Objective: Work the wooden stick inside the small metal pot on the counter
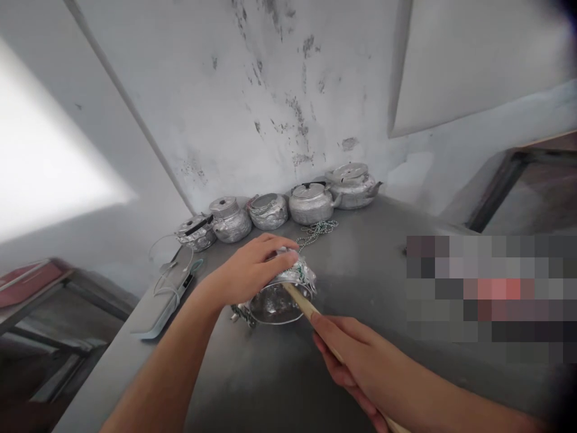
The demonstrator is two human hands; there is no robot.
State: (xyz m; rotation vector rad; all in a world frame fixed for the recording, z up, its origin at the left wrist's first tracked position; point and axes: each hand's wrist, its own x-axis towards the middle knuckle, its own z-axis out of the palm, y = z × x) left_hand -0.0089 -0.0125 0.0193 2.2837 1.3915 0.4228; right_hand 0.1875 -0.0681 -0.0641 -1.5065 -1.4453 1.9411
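A dented silver metal kettle (pixel 307 275) lies tipped on the table with its round mouth facing me. My left hand (pixel 252 264) is over its upper side, fingers curved round the wall and holding it. A chain with green bits hangs about the kettle. My right hand (pixel 351 349) is closed round a pale wooden stick (pixel 303 302). The stick's far end reaches into the kettle's mouth near the upper rim; its tip is hard to make out.
Several metal kettles (pixel 311 207) stand along the back of the grey table (pixel 369 282), against the stained wall. A bead chain (pixel 318 231) lies before them. At the left edge are a flat light-blue object (pixel 155 328) and a cable. A blurred patch covers the right side.
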